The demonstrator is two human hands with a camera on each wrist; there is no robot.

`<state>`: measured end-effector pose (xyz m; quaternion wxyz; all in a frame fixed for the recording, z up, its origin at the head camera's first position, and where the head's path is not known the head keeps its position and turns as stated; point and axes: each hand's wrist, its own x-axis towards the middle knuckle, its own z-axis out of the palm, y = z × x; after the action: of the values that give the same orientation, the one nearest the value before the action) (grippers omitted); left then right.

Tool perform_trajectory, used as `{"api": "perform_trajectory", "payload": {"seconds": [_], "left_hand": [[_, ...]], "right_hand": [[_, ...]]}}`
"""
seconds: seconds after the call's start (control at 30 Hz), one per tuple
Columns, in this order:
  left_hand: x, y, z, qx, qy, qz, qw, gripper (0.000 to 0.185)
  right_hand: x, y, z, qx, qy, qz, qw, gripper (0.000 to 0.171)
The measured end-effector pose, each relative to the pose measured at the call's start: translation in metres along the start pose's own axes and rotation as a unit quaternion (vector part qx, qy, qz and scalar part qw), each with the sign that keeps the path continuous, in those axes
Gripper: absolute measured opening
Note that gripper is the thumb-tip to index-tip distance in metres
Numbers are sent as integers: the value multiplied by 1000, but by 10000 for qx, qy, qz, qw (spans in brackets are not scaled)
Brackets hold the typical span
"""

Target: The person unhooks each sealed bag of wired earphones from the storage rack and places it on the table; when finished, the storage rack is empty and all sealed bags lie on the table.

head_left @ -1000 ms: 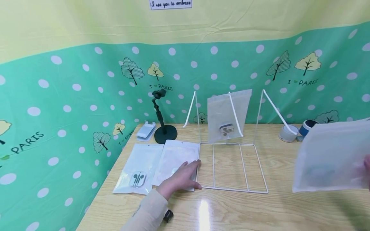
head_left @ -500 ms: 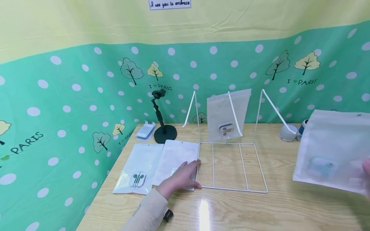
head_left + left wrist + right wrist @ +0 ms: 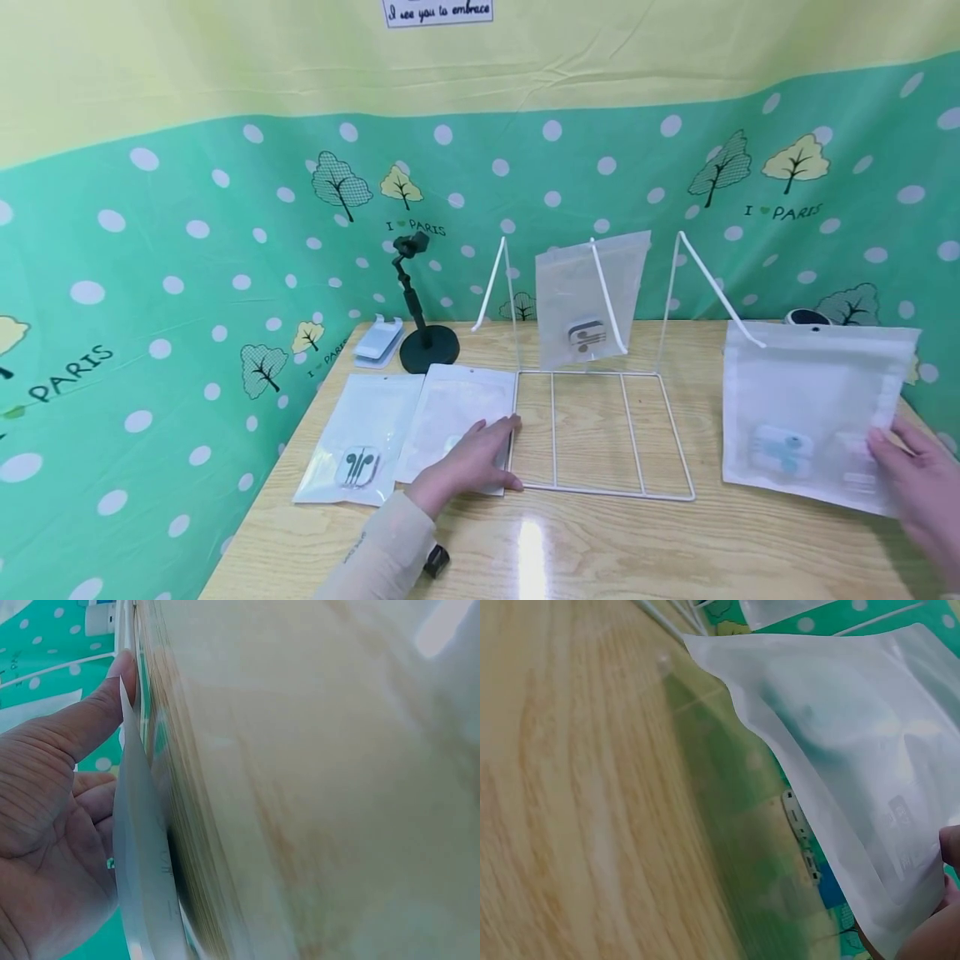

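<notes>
Right hand (image 3: 918, 483) is pinching the lower right corner of a frosted pouch (image 3: 813, 412), holding it upright just above the table (image 3: 600, 550), right of the wire rack (image 3: 600, 433). A pale blue item is showing through the pouch's lower part.

Change over the last second: the pouch was tilted and half out of view at the far right; it is now coming in leftward and lower, squared up, hang hole on top, near the rack's right prong (image 3: 716, 283). Judging from that, the pouch is being lined up for hanging; not yet on the prong.

Left hand (image 3: 472, 462) is resting flat, fingers extended, on a flat pouch (image 3: 457, 417) beside the rack base, unmoved. Another pouch with earphones (image 3: 360, 437) is lying to its left. One pouch (image 3: 588, 296) is hanging on the middle prong. A phone stand (image 3: 423, 333) is standing behind.
</notes>
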<state>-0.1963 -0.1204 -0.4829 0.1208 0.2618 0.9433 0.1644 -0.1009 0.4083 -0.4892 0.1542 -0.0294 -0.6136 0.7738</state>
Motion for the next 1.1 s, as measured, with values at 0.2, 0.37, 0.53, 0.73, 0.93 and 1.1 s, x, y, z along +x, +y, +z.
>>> {"api": "perform_trajectory", "payload": {"seconds": [0.2,0.37,0.53,0.73,0.93,1.1], "left_hand": [[-2,0,0,17,-3,26,10000,98],[-3,-1,-1,21,1,26,10000,98],[-3,-1,-1,6,-1,36,10000,98],[-2,-2,0,4,-8,70,10000,99],[-3,-2,0,-50,10,103,9999,102],[-3,-1,-1,-151,-4,63,9999,102]], "right_hand": [[7,3,7,-2429,338,820,9660,60],[15,9,11,-3833,375,1266,9141,68],[23,12,14,-4403,286,1469,8853,70],[25,13,15,-4537,119,1834,8720,82],[26,15,17,-4838,-282,1833,8553,91],[25,13,22,-5232,-597,1730,8323,94]]}}
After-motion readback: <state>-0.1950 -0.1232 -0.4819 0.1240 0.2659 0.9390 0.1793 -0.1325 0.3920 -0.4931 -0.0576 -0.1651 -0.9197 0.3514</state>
